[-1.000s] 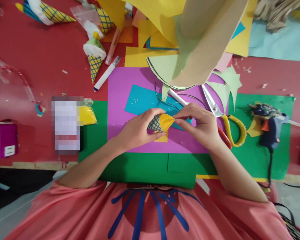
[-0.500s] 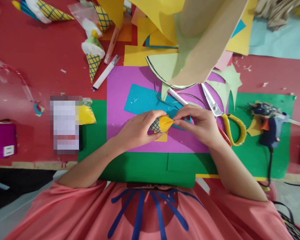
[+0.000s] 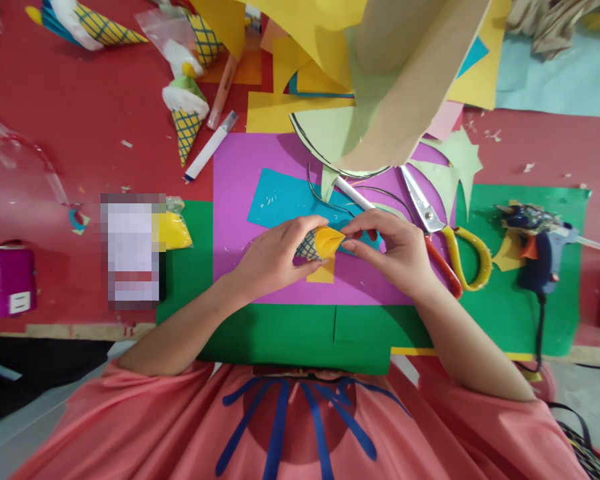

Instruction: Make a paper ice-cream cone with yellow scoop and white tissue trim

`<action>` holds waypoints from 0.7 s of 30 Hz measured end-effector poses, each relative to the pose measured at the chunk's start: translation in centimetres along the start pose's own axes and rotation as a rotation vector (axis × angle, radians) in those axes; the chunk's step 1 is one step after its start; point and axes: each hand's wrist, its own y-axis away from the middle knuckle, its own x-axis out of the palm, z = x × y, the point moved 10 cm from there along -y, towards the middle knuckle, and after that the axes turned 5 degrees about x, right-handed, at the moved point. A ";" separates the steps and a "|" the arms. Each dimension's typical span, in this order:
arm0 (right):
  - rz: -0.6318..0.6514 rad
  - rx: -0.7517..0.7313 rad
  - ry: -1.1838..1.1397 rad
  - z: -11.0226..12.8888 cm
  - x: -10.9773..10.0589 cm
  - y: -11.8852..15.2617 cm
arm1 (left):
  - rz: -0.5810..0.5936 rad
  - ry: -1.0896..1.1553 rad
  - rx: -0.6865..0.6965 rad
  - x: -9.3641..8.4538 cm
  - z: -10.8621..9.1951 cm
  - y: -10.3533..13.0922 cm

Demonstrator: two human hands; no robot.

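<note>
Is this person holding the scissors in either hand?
No, the scissors lie beside the right hand, while the left hand holds a small cone with a checkered side and a yellow end.

Place: craft workspace; home or workshop, can't tell
Worktop (image 3: 95, 127): red, cluttered, scraps (image 3: 127, 144) strewn about
Tools: scissors (image 3: 427, 217), glue gun (image 3: 547, 265), marker (image 3: 211, 147)
Material: purple sheet (image 3: 233, 163), green sheet (image 3: 275, 327), yellow sheets (image 3: 273, 113) piled at far side
Offcuts (image 3: 460, 153): pale green, curved and pointed, beside scissors
Cones (image 3: 185, 130): ice-cream shapes, yellow, crosshatched, far left

no readable text, white marks (image 3: 19, 303) on purple box (image 3: 6, 270) illegible, phone screen (image 3: 133, 243) pixelated
</note>
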 end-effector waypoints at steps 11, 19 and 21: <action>-0.053 -0.097 -0.046 0.6 -0.3 0.3 | 0.006 0.075 0.042 0.0 -0.7 -0.1; -0.103 -0.185 0.023 1.7 -0.7 0.6 | 0.007 0.076 0.130 -0.8 -0.9 -0.5; -0.139 -0.165 0.016 1.7 -0.9 0.8 | -0.028 0.056 0.132 -0.7 -0.3 -0.3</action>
